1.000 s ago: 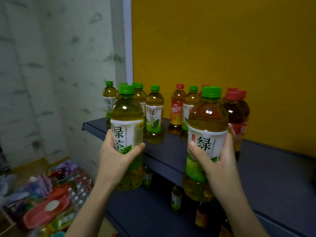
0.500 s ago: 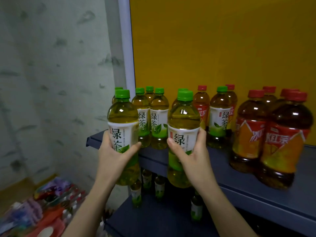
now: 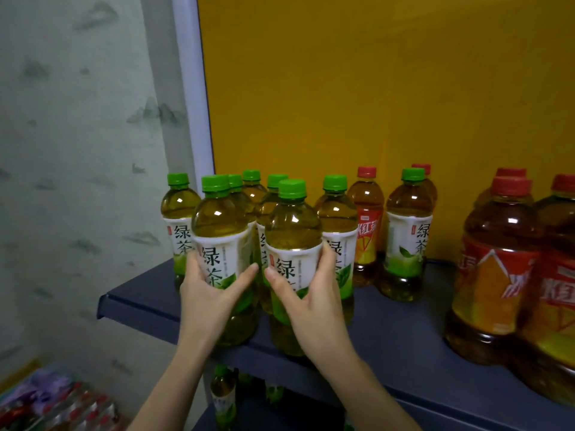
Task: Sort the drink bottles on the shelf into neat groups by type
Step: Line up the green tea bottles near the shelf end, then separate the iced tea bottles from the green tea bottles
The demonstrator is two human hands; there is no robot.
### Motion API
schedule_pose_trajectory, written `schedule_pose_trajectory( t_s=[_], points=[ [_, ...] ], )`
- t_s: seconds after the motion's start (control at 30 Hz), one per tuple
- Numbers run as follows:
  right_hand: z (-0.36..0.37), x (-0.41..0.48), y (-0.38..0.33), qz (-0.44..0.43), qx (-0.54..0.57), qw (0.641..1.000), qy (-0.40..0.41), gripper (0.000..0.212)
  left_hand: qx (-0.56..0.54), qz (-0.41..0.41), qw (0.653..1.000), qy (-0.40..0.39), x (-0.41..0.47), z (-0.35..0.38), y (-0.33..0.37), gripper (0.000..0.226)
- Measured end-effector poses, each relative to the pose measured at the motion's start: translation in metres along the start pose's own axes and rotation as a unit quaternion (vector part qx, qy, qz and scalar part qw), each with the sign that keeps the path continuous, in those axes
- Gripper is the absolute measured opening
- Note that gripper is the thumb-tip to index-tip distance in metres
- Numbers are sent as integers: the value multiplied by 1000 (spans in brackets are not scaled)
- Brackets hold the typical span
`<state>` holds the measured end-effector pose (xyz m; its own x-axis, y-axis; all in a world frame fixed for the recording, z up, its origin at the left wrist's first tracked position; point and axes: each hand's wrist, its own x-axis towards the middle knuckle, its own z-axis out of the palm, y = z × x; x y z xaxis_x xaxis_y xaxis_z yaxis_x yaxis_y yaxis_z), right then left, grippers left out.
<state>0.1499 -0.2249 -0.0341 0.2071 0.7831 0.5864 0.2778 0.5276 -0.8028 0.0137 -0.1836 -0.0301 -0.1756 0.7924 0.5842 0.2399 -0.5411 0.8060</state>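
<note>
Left hand (image 3: 208, 293): thumb and fingers (image 3: 190, 259) curled round the label of one green tea bottle (image 3: 222, 241); right hand (image 3: 314, 303): clamped the same way on a second green tea bottle (image 3: 292, 237). Both are upright and side by side, with the thumbs almost meeting. Both held bottles stand at the front left of the dark shelf (image 3: 404, 331), contact with it undetermined, just before a cluster of green-capped bottles (image 3: 179, 219). To the right stand a small red tea bottle (image 3: 367, 219), a lone green-capped bottle (image 3: 407, 231) and large red tea bottles (image 3: 494, 259).
</note>
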Motion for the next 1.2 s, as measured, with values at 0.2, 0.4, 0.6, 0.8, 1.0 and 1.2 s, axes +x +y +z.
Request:
schedule_pose_trajectory(
  t_s=[0.2, 0.4, 0.6, 0.8, 1.0, 1.2],
  points=[
    [13, 10, 5, 17, -20, 999, 24, 84, -6, 4, 1000, -22, 12, 10, -20, 55],
    [30, 20, 11, 30, -40, 997, 66, 89, 10, -9, 999, -37, 31, 17, -41, 59],
    [38, 25, 10, 50, -76, 993, 79, 83, -27, -17, 998, -52, 39, 21, -43, 81],
    [42, 21, 3, 68, -138, 984, 85, 87, -62, -1, 996, -70, 40, 17, -40, 94],
    [37, 18, -11, 84, -340, 934, 69, 85, -32, 23, 996, -81, 38, 11, -37, 89],
    [20, 9, -33, 60, -484, 872, 48, 66, 43, 96, 992, -63, 27, 3, -37, 77]
  ],
)
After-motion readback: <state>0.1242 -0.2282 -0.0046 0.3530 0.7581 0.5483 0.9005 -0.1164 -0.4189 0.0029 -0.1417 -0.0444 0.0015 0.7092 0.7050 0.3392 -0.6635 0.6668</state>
